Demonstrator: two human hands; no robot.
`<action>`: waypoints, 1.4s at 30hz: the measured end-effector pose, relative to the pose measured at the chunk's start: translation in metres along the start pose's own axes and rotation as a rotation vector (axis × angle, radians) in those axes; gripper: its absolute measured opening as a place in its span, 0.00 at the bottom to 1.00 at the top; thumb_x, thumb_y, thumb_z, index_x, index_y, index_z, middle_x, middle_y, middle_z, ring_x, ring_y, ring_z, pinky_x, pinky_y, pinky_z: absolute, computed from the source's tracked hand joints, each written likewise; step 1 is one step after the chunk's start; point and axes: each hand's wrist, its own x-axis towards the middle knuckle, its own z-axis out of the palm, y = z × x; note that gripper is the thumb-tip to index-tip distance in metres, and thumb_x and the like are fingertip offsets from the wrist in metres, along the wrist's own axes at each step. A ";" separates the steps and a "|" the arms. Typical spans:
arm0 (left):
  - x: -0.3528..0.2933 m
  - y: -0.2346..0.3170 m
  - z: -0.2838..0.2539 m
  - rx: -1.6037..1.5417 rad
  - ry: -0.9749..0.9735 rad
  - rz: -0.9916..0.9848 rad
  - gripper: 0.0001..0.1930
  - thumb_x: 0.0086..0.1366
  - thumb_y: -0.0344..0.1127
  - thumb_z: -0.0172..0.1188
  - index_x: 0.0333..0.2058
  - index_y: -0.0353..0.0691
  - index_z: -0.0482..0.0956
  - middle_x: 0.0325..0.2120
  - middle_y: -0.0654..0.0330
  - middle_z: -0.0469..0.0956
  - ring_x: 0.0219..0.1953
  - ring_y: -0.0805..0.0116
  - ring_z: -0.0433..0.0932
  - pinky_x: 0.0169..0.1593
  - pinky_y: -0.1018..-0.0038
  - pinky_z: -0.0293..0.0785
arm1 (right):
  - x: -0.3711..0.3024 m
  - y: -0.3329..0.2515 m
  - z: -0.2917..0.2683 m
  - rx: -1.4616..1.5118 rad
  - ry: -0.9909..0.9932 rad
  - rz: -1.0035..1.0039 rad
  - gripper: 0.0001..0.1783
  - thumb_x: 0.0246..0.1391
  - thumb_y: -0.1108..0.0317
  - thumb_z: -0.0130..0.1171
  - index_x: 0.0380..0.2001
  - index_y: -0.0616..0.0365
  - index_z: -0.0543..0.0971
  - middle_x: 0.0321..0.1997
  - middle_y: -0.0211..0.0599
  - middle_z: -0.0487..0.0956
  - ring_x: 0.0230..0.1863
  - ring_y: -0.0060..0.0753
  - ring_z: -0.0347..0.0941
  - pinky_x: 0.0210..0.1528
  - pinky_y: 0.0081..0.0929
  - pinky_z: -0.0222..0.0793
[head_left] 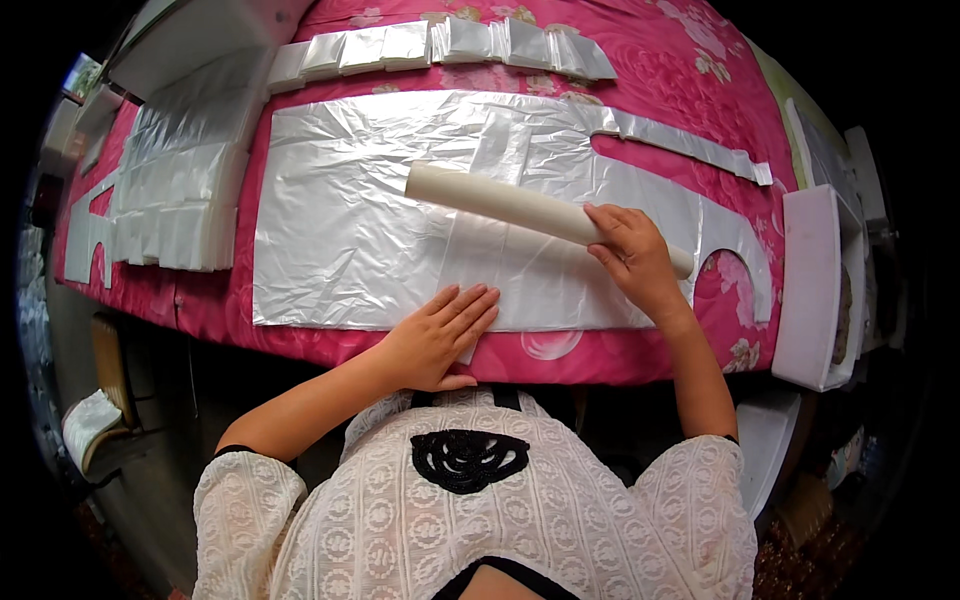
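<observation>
- gripping a cream tube [500, 206] near its right end with the right hand [632, 252], in curled fingers and thumb closed around it
- holding that tube aslant over the middle of a wrinkled, silvery plastic sheet [335, 200], too close to tell whether touching
- laying the left hand [438, 335] flat across the sheet's near edge, with fingers stretched nearly together and clasping nothing
- spread out over a pink flowered cloth [690, 98]
- backed by a row of folded plastic packets [385, 48]
- flanked by layered plastic bags [180, 185] at left, a white box [808, 290] at right
</observation>
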 end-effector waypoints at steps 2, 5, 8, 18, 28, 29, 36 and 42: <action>0.000 0.012 0.010 0.027 0.021 -0.026 0.43 0.55 0.62 0.49 0.58 0.28 0.56 0.61 0.45 0.52 0.65 0.51 0.48 0.65 0.57 0.41 | 0.008 -0.020 0.014 -0.087 -0.109 -0.190 0.27 0.37 0.74 0.62 0.46 0.48 0.76 0.46 0.32 0.75 0.47 0.38 0.68 0.51 0.36 0.62; 0.002 0.032 0.018 0.091 0.013 -0.076 0.42 0.56 0.61 0.47 0.57 0.28 0.58 0.61 0.44 0.52 0.65 0.49 0.47 0.66 0.56 0.39 | 0.019 -0.027 0.045 -0.035 -0.153 -0.307 0.27 0.36 0.74 0.62 0.45 0.46 0.76 0.46 0.30 0.75 0.49 0.36 0.67 0.55 0.37 0.59; 0.003 0.041 0.024 0.093 0.022 -0.115 0.40 0.58 0.59 0.47 0.57 0.28 0.57 0.62 0.44 0.51 0.65 0.50 0.47 0.66 0.57 0.38 | 0.052 -0.026 0.058 -0.039 -0.139 -0.387 0.27 0.37 0.74 0.61 0.45 0.44 0.76 0.47 0.30 0.74 0.51 0.36 0.67 0.56 0.37 0.58; 0.002 0.040 0.022 0.055 0.010 -0.094 0.37 0.58 0.51 0.51 0.59 0.30 0.56 0.63 0.47 0.50 0.66 0.53 0.46 0.66 0.57 0.40 | 0.155 0.004 0.093 -0.063 -0.015 -0.334 0.28 0.41 0.76 0.61 0.49 0.42 0.75 0.52 0.29 0.73 0.56 0.37 0.63 0.60 0.34 0.55; -0.032 -0.004 0.013 -0.090 0.174 0.191 0.24 0.53 0.40 0.59 0.47 0.33 0.70 0.57 0.52 0.63 0.60 0.60 0.61 0.62 0.64 0.57 | 0.029 -0.048 0.074 0.226 -0.350 -0.343 0.27 0.40 0.78 0.56 0.49 0.60 0.71 0.53 0.42 0.71 0.55 0.46 0.65 0.57 0.36 0.63; -0.031 -0.005 0.011 -0.054 0.216 0.242 0.18 0.54 0.38 0.58 0.41 0.34 0.73 0.53 0.52 0.67 0.57 0.60 0.65 0.60 0.64 0.61 | 0.020 -0.050 0.075 0.197 -0.343 -0.350 0.27 0.40 0.78 0.56 0.49 0.61 0.71 0.53 0.42 0.71 0.55 0.45 0.65 0.57 0.35 0.62; -0.026 0.007 0.008 -0.286 0.384 0.212 0.11 0.50 0.29 0.61 0.33 0.35 0.73 0.44 0.53 0.74 0.45 0.60 0.76 0.48 0.67 0.74 | 0.002 -0.055 0.069 0.101 -0.334 -0.338 0.25 0.40 0.76 0.53 0.48 0.64 0.71 0.55 0.44 0.69 0.58 0.43 0.63 0.59 0.34 0.60; -0.018 0.003 -0.010 -0.535 0.557 0.186 0.18 0.50 0.33 0.66 0.39 0.36 0.72 0.45 0.51 0.74 0.42 0.56 0.77 0.41 0.70 0.77 | -0.005 -0.056 0.084 0.050 -0.105 -0.297 0.22 0.36 0.79 0.54 0.42 0.61 0.75 0.48 0.38 0.75 0.49 0.40 0.70 0.49 0.32 0.69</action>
